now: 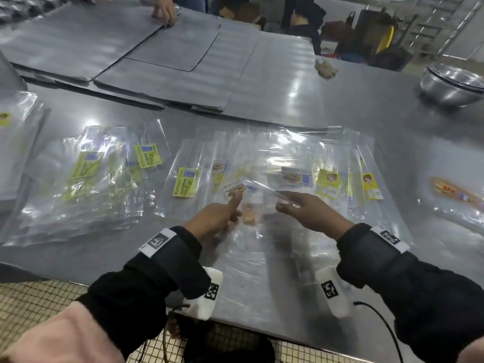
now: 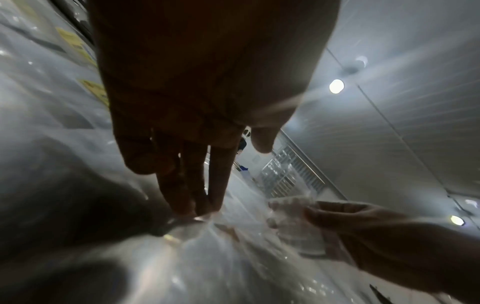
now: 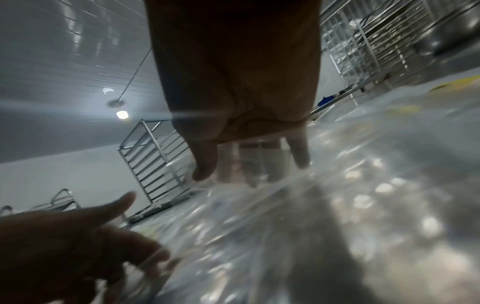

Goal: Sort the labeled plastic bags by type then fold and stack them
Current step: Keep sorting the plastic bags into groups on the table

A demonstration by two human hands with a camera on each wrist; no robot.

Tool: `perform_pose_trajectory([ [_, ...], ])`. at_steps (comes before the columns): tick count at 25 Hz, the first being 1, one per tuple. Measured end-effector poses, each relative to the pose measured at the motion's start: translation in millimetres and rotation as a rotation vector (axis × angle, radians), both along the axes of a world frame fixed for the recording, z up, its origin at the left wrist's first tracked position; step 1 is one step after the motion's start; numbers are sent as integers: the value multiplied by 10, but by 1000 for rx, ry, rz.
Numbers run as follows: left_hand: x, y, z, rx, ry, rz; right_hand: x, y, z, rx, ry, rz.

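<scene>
Clear plastic bags with printed labels lie spread on the steel table (image 1: 327, 106). A pile with green labels (image 1: 86, 174) sits at the left. The middle spread mixes a green label (image 1: 186, 182), beige labels (image 1: 296, 176) and yellow labels (image 1: 327, 182). My right hand (image 1: 284, 204) pinches the raised edge of one clear bag (image 1: 264, 188), thumb on top and fingers seen through the film in the right wrist view (image 3: 233, 170). My left hand (image 1: 230, 205) reaches to a beige-labelled bag (image 1: 235, 191), its straight fingertips (image 2: 202, 205) touching the plastic.
Grey sheets (image 1: 157, 61) cover the far half of the table, with another person's hand (image 1: 165, 11) on them. Steel bowls (image 1: 453, 85) stand at the back right. A bag with an orange label (image 1: 450, 192) lies at the right. The table edge is just under my wrists.
</scene>
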State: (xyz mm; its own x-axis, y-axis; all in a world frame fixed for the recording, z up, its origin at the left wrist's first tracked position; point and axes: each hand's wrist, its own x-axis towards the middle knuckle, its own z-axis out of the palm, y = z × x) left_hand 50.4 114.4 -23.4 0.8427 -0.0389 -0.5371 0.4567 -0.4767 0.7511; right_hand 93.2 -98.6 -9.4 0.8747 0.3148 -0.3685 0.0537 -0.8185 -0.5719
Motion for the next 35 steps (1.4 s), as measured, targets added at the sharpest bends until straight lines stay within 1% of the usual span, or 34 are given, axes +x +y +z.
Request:
perform_pose_trajectory([
  [3, 26, 43, -66, 118, 19, -127, 7, -187, 149, -65, 39, 66],
  [5, 48, 41, -10, 109, 6, -125, 28, -242, 293, -10, 42, 39],
  [7, 33, 10, 79, 11, -13, -77, 65, -199, 387, 89, 31, -12],
  [8, 22, -8, 105, -67, -45, -57, 79, -138, 390, 131, 12, -17],
  [9, 22, -35, 140, -162, -81, -29, 74, -58, 372, 159, -11, 4],
  [11, 56, -75, 230, -360, -106, 61, 23, 149, 249, 188, -58, 103],
  [12, 73, -71, 272, -418, -120, 108, -8, 252, 182, 184, -57, 163],
  [13, 96, -47, 292, -406, -148, 134, -39, 336, 128, 170, -32, 220],
  [15, 120, 71, 246, -286, -203, 134, -38, 440, 31, 107, 17, 332],
  [16, 111, 154, 202, -276, -210, 145, -24, 458, 12, 69, 17, 353],
  [18, 74, 367, 142, -306, -218, 233, 56, 453, 13, 48, -74, 276],
  [20, 40, 593, 112, -306, -258, 385, 141, 433, -19, 43, -170, 158],
  [21, 27, 689, 107, -301, -255, 443, 186, 422, -72, 9, -180, 157],
  [22, 15, 775, 79, -299, -241, 482, 223, 428, -138, -53, -157, 205],
  [24, -12, 914, 27, -276, -194, 521, 258, 469, -340, -235, -90, 362],
  [25, -28, 960, 13, -267, -180, 537, 259, 494, -435, -326, -83, 429],
  [26, -46, 993, 0, -262, -179, 547, 266, 511, -509, -385, -100, 449],
  [27, -58, 1032, -5, -251, -181, 552, 289, 506, -555, -402, -146, 436],
  [30, -98, 1115, 3, -248, -178, 552, 340, 434, -461, -354, -263, 299],
  [31, -120, 1123, 18, -241, -175, 535, 367, 391, -453, -332, -239, 280],
  [32, -120, 1139, 1, -222, -177, 528, 370, 360, -432, -332, -172, 295],
  [34, -125, 1116, -26, -192, -168, 506, 316, 337, -411, -426, -37, 396],
  [35, -138, 1086, -9, -210, -156, 506, 283, 340, -410, -489, -41, 437],
])
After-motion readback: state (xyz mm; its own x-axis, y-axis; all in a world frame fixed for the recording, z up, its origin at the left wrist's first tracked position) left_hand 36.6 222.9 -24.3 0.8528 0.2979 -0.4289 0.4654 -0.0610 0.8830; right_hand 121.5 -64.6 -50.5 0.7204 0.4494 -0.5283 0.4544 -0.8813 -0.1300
